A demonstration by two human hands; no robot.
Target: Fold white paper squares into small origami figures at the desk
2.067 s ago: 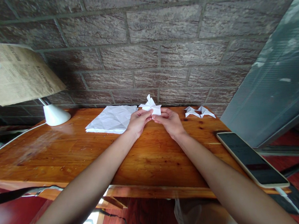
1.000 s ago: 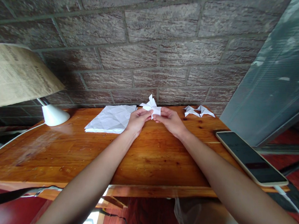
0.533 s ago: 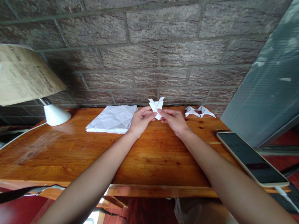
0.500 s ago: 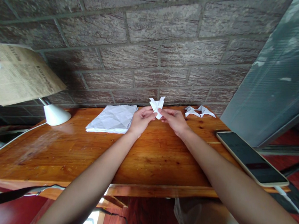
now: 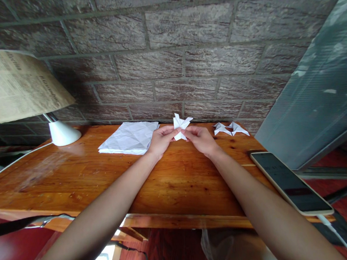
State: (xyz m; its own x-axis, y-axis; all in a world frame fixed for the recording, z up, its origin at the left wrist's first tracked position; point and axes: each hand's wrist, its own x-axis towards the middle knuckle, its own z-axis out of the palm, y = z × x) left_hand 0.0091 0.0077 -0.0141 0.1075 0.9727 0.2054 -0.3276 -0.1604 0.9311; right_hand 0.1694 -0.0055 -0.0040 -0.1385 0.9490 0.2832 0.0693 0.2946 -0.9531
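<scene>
A small white folded paper figure [image 5: 181,124] with pointed tips at its top is held up between both hands, above the back part of the wooden table. My left hand [image 5: 161,140] pinches its lower left side, thumb in front. From the other side my right hand [image 5: 201,139] grips its lower right, thumb also in front. The fingertips behind the paper are hidden. Just left of my left hand lies a stack of creased white paper sheets [image 5: 128,137]. Two finished-looking folded paper pieces [image 5: 230,129] rest side by side to the right of my right hand.
On the wooden table [image 5: 178,190] a lamp with a newspaper-like shade [image 5: 20,84] stands at the left. A phone [image 5: 290,180] with a white cable lies at the right edge. Behind runs a brick wall [image 5: 156,66], and a translucent panel [image 5: 309,89] leans at the right.
The paper figure's top tips have shifted, the left one now standing more upright and the right one slanting outward. Both thumbs have come closer together on its lower part.
</scene>
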